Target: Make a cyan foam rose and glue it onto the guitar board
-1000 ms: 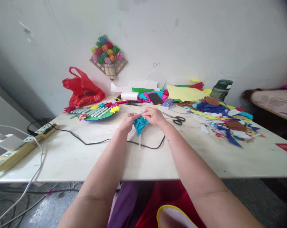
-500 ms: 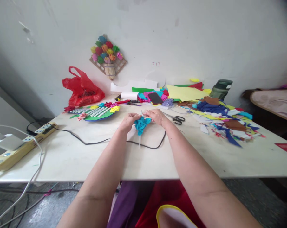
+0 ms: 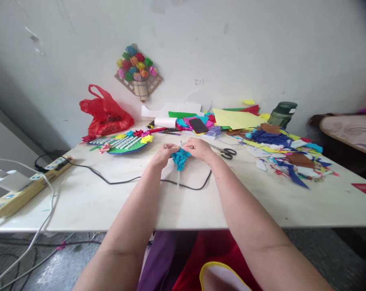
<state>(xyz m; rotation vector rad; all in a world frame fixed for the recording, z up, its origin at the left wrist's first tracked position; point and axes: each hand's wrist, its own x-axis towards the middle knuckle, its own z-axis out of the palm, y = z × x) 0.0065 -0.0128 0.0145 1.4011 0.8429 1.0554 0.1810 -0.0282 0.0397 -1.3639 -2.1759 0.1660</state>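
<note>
Over the middle of the white table, both hands pinch a blue crepe-paper flower [image 3: 180, 159], which hangs upside down from my fingers. A thin pale stick or glue stick [image 3: 178, 178] shows below its tip, pointing toward me. My left hand [image 3: 165, 154] is closed on the flower's left side near its top. My right hand [image 3: 197, 148] has thumb and finger closed at the top right of it. Something small and pale between the fingertips is too small to make out. Scissors [image 3: 227, 152] with black handles lie just right of my right hand.
A black cable [image 3: 125, 182] crosses the table below my hands. Left are a power strip [image 3: 28, 188], a red plastic bag [image 3: 105, 115] and a green paper craft [image 3: 131, 149]. Paper scraps [image 3: 292, 155], a phone [image 3: 198, 125] and a green bottle [image 3: 282, 114] lie or stand beyond and right.
My right hand's fingers have shifted slightly left and closed in on the top of the flower. The left hand stays nearly where it was.
</note>
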